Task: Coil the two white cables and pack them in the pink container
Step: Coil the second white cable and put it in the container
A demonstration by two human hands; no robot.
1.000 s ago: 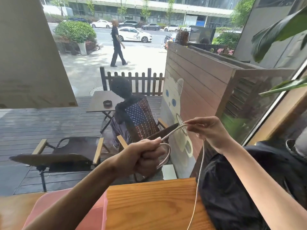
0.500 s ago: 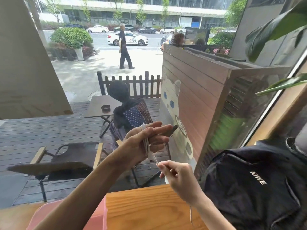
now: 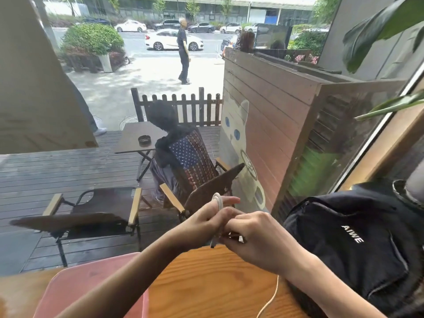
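Observation:
My left hand (image 3: 204, 222) is raised above the wooden table (image 3: 206, 283) and grips a small coil of white cable (image 3: 218, 200) whose loops stick up above its fingers. My right hand (image 3: 254, 235) is pressed against the left one and pinches the same cable just below the coil. The cable's loose tail (image 3: 271, 297) hangs from under my right wrist down to the tabletop. The pink container (image 3: 91, 285) sits at the lower left, partly behind my left forearm. A second white cable is not visible.
A black backpack (image 3: 358, 244) lies on the table at the right, close to my right arm. A window stands just beyond the table's far edge, with a terrace, folding chairs (image 3: 96, 212) and a seated person (image 3: 181, 157) outside.
Both hands have dropped lower and closed together. My right hand rose from below the coil to meet the left hand, and the coil is now tighter with less free cable.

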